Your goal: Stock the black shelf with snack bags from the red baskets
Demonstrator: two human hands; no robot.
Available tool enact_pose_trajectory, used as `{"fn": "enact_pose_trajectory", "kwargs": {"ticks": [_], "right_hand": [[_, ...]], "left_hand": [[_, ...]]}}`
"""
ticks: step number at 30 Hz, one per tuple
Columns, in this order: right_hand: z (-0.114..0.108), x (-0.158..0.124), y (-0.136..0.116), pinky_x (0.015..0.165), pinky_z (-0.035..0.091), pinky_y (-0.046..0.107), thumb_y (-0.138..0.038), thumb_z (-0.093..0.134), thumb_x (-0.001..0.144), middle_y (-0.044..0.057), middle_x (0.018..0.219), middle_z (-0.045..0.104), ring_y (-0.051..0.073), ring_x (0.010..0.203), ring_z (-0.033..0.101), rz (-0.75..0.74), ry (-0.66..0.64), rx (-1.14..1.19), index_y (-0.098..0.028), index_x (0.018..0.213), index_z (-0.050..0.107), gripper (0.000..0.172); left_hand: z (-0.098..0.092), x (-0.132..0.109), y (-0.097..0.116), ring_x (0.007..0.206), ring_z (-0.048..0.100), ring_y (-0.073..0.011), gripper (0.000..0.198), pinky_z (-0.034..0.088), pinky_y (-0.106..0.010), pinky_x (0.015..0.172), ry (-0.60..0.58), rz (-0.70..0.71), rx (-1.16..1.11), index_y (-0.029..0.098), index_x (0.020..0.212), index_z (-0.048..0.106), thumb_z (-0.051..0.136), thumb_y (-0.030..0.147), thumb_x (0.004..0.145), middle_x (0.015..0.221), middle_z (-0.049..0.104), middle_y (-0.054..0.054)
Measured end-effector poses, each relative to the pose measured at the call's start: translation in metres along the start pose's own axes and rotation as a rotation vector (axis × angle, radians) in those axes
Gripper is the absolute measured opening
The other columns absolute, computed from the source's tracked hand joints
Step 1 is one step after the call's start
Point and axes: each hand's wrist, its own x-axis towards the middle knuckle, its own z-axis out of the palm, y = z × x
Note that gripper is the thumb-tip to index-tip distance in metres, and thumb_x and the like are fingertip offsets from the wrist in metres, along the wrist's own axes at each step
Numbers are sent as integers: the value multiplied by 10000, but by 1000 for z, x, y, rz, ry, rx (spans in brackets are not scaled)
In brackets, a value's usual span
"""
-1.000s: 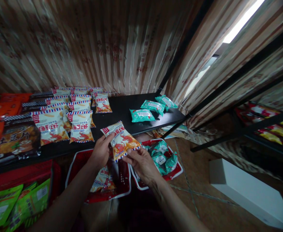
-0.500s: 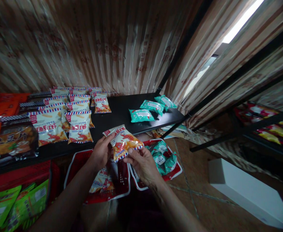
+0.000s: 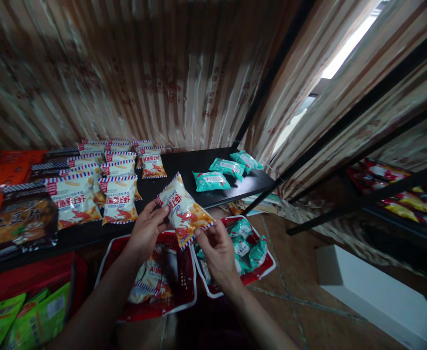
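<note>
Between both hands I hold a white-and-orange snack bag [image 3: 186, 211], tilted, above the front edge of the black shelf [image 3: 173, 184]. My left hand [image 3: 149, 228] pinches its left side, thumb on the front. My right hand [image 3: 215, 250] grips its lower right corner with thumb and fingers. Below, a red basket [image 3: 187, 277] contains more bags of the same kind [image 3: 151, 274]. Beside it a second red basket [image 3: 267, 267] holds several teal packets [image 3: 242, 248]. Rows of matching snack bags [image 3: 120, 199] stand on the shelf left of my hands.
Three teal packets [image 3: 211, 181] lie on the shelf's right part. Dark potato-chip bags [image 3: 25, 218] and orange bags [image 3: 5, 170] fill its left end. A red bin at lower left holds green packets [image 3: 40, 316]. A white box [image 3: 377, 291] lies on the floor, near black rack posts [image 3: 271, 78].
The snack bag has been turned to a steeper tilt between my hands and raised slightly. Both hands still grip it. The camera view has shifted a little.
</note>
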Motion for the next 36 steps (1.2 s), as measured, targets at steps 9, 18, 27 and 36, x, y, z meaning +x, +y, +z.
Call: {"fn": "enact_pose_trajectory", "kwargs": {"ticks": [9,18,27,36], "right_hand": [[-1,-3,-2,646,487,269,-110,499,829,41,771,621,154,714,594,-595,-181,-557,-211,897,657,199],[-5,3,-4,605,443,270,-136,501,864,40,750,604,154,687,544,-786,-256,-870,-227,937,697,228],[1,4,8,614,421,280,-157,517,868,45,740,570,168,697,498,-752,-306,-1008,-227,894,706,204],[9,5,14,665,450,314,-100,525,841,55,832,583,193,784,511,-701,-377,-972,-226,1000,657,242]], "left_hand": [[-1,-3,1,907,658,-210,434,529,-324,768,-38,85,-53,187,1055,589,725,168,644,961,697,-49],[-6,-1,3,979,643,-244,302,487,-354,866,-180,-15,-189,143,923,655,653,389,747,916,721,-82],[-5,0,3,966,653,-240,406,485,-338,849,-67,31,-147,145,937,624,711,451,683,910,721,-85],[-13,7,2,965,647,-205,238,488,-293,842,83,166,-168,166,781,592,672,380,716,830,706,-32]]}}
